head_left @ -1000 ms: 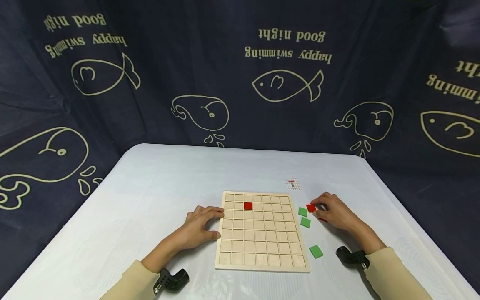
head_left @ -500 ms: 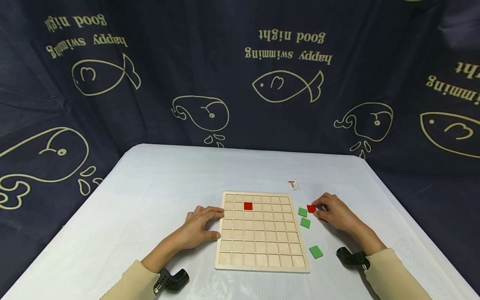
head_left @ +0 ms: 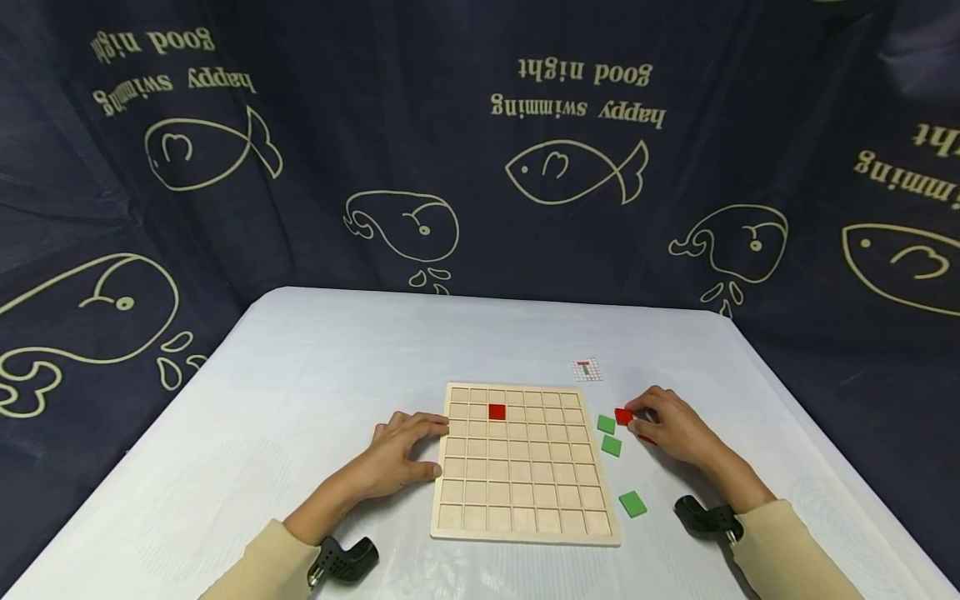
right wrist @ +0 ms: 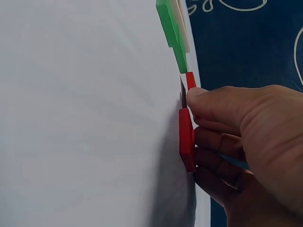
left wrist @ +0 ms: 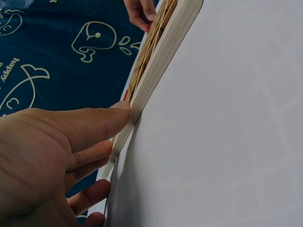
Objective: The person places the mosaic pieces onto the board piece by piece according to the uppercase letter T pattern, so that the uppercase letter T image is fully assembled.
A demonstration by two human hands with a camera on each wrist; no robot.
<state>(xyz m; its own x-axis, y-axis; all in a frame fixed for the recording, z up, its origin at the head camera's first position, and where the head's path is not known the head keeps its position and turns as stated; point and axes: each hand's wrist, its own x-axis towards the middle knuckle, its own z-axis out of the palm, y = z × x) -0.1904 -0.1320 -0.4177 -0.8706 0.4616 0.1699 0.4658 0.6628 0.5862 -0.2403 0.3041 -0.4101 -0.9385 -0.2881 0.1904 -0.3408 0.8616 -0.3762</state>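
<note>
I am looking out at a dark printed curtain hanging behind a white table, where a pocketed wooden board is lying flat. My left hand is touching the board's left edge, its thumb and fingers standing apart. My right hand is reaching in on the board's right, and a small card is lying just beyond the far right corner. Among the tiles, my right thumb and forefinger are pinching a red tile; whether it is clearing the table I can't tell. It is projecting leftward from those fingertips, toward the board, showing no obvious long axis, with a green tile lying between it and the edge; my left hand is staying well apart from it. A second red tile is lying beside that pinch, while a third red tile is sitting in the board's second row, third pocket.
</note>
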